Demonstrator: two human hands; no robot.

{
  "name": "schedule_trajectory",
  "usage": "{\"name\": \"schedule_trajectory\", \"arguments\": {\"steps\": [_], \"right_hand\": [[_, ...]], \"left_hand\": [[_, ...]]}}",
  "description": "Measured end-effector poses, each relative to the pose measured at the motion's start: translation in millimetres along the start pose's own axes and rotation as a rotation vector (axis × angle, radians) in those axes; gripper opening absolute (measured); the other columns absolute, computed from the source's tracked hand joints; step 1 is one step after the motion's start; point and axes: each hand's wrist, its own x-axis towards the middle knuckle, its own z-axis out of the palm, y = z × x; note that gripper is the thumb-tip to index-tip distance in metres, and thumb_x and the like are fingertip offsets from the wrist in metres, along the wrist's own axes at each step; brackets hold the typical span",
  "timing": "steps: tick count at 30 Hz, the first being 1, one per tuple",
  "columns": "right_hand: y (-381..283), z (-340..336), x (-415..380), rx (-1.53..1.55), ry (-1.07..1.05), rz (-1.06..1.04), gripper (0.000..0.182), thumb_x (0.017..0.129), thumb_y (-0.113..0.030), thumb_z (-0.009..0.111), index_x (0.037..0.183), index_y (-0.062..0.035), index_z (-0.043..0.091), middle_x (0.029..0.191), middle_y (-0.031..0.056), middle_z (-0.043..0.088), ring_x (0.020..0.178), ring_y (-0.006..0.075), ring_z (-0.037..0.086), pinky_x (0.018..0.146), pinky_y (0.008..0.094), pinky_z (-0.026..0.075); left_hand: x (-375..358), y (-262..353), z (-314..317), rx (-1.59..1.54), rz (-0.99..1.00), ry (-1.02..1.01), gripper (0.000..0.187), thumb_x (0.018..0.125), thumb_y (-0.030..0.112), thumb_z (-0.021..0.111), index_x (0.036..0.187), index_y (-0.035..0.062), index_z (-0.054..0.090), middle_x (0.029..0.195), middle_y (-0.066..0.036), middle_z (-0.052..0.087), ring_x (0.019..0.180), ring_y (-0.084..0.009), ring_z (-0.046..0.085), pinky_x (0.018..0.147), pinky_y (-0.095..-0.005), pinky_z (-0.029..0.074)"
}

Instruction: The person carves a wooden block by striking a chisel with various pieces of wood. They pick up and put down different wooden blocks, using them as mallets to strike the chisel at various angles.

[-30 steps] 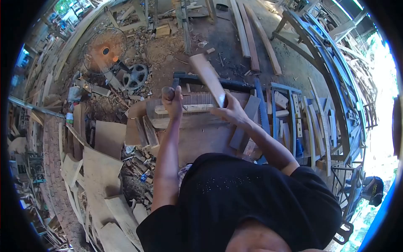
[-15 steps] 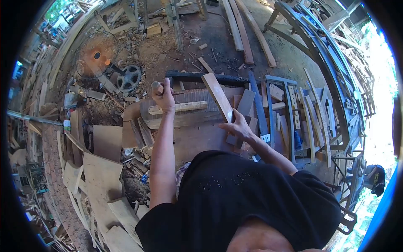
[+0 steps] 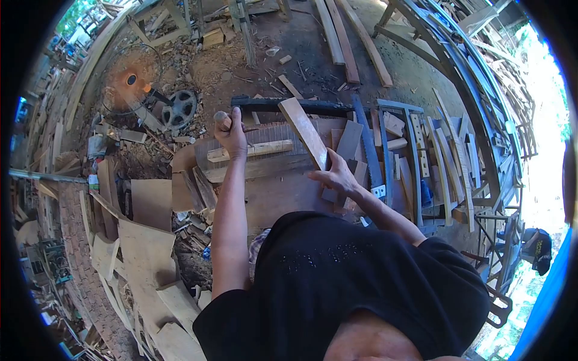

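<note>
My left hand (image 3: 231, 133) is closed round the wooden handle (image 3: 222, 120) of a tool; a thin dark part shows past the hand on its right side. In my right hand (image 3: 337, 174) is the lower end of a flat wooden board (image 3: 303, 133), its upper end tilted to the left. Beneath them is a low wooden bench (image 3: 265, 168) with a light wood strip (image 3: 256, 150) lying on it. A dark beam (image 3: 283, 106) lies beyond the board. Right of my right hand lies a long saw blade (image 3: 366, 141).
A fan (image 3: 131, 79) stands at the upper left by a spoked round base (image 3: 179, 109). Wooden frames and slats (image 3: 442, 162) lean at the right. Large thin sheets (image 3: 144, 246) lie at the lower left. Long planks (image 3: 367, 42) rest on the ground ahead.
The whole view has shifted slightly, so most things appear a little further left and up. Both hands keep their holds on the tool and the board.
</note>
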Motion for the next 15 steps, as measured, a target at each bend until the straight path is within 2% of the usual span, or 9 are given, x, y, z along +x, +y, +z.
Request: {"name": "schedule_trajectory", "arguments": {"steps": [2, 4, 5, 7, 9, 11, 12, 14, 15], "right_hand": [[0.4, 0.6, 2.9, -0.007, 0.000, -0.004, 0.061, 0.066, -0.031, 0.078, 0.109, 0.0037, 0.051, 0.082, 0.0121, 0.060, 0.062, 0.0155, 0.061, 0.052, 0.0289, 0.050], [-4.1, 2.8, 7.9, -0.131, 0.042, -0.095, 0.057, 0.065, -0.030, 0.078, 0.102, 0.0032, 0.051, 0.080, 0.0152, 0.060, 0.064, 0.0216, 0.062, 0.056, 0.0336, 0.050], [-9.1, 3.9, 12.9, -0.129, 0.044, -0.091, 0.057, 0.065, -0.030, 0.078, 0.102, 0.0032, 0.051, 0.080, 0.0152, 0.060, 0.064, 0.0216, 0.062, 0.056, 0.0336, 0.050], [-39.5, 5.8, 25.8, -0.288, 0.044, -0.229, 0.061, 0.065, -0.029, 0.078, 0.108, 0.0056, 0.051, 0.082, 0.0154, 0.058, 0.070, 0.0237, 0.058, 0.066, 0.0360, 0.047], [-97.5, 7.0, 28.7, -0.306, 0.100, -0.544, 0.057, 0.066, -0.028, 0.078, 0.105, 0.0046, 0.051, 0.079, 0.0166, 0.057, 0.070, 0.0215, 0.057, 0.065, 0.0341, 0.046], [-162.0, 12.3, 16.4, -0.155, 0.167, -0.666, 0.056, 0.067, -0.027, 0.077, 0.106, 0.0038, 0.050, 0.078, 0.0164, 0.056, 0.069, 0.0210, 0.055, 0.065, 0.0332, 0.046], [-176.1, 17.4, 15.2, -0.154, 0.171, -0.667, 0.056, 0.067, -0.027, 0.077, 0.106, 0.0038, 0.050, 0.078, 0.0164, 0.056, 0.069, 0.0210, 0.055, 0.065, 0.0332, 0.046], [-192.9, 26.9, 15.1, -0.013, 0.332, -0.915, 0.054, 0.067, -0.027, 0.076, 0.104, 0.0033, 0.050, 0.080, 0.0193, 0.058, 0.070, 0.0271, 0.060, 0.066, 0.0348, 0.048], [-177.8, 33.9, 24.9, -0.013, 0.334, -0.920, 0.054, 0.067, -0.027, 0.076, 0.104, 0.0033, 0.050, 0.080, 0.0193, 0.058, 0.070, 0.0271, 0.060, 0.066, 0.0348, 0.048]], "left_hand": [[-0.4, 0.2, -0.7, 0.002, -0.010, -0.014, 0.026, 0.085, 0.020, 0.073, 0.073, 0.0133, 0.050, 0.058, 0.003, 0.051, 0.047, -0.0040, 0.047, 0.042, -0.0183, 0.035], [-0.4, -0.8, -1.2, 0.003, -0.020, -0.029, 0.027, 0.085, 0.020, 0.073, 0.073, 0.0133, 0.050, 0.059, 0.003, 0.051, 0.047, -0.0038, 0.047, 0.041, -0.0185, 0.035], [-0.6, -1.2, -1.6, -0.016, -0.007, -0.028, 0.027, 0.085, 0.020, 0.072, 0.073, 0.0128, 0.049, 0.060, 0.004, 0.051, 0.047, -0.0040, 0.047, 0.042, -0.0191, 0.036], [-0.9, -3.0, -0.5, -0.034, 0.007, -0.028, 0.028, 0.085, 0.019, 0.072, 0.072, 0.0124, 0.048, 0.061, 0.004, 0.051, 0.048, -0.0042, 0.047, 0.043, -0.0197, 0.036], [-3.6, -6.8, 3.2, -0.021, 0.119, -0.073, 0.029, 0.087, 0.016, 0.071, 0.069, 0.0119, 0.048, 0.059, 0.004, 0.051, 0.049, -0.0036, 0.045, 0.046, -0.0198, 0.036], [-6.4, -8.3, 8.6, 0.035, 0.039, -0.042, 0.029, 0.086, 0.016, 0.071, 0.069, 0.0102, 0.049, 0.061, 0.004, 0.052, 0.053, -0.0047, 0.047, 0.050, -0.0215, 0.039], [-2.9, -19.0, 9.6, -0.140, -0.025, -0.036, 0.027, 0.086, 0.014, 0.071, 0.069, 0.0088, 0.050, 0.063, 0.004, 0.053, 0.055, -0.0055, 0.048, 0.052, -0.0227, 0.040], [-7.1, 1.3, 18.2, -0.358, -0.151, -0.017, 0.023, 0.085, 0.010, 0.069, 0.072, 0.0054, 0.051, 0.067, 0.004, 0.054, 0.061, -0.0073, 0.050, 0.058, -0.0253, 0.043], [-4.3, -9.4, 13.4, -0.359, -0.147, -0.019, 0.023, 0.085, 0.010, 0.069, 0.072, 0.0054, 0.051, 0.067, 0.004, 0.054, 0.061, -0.0073, 0.050, 0.058, -0.0253, 0.043]]}}
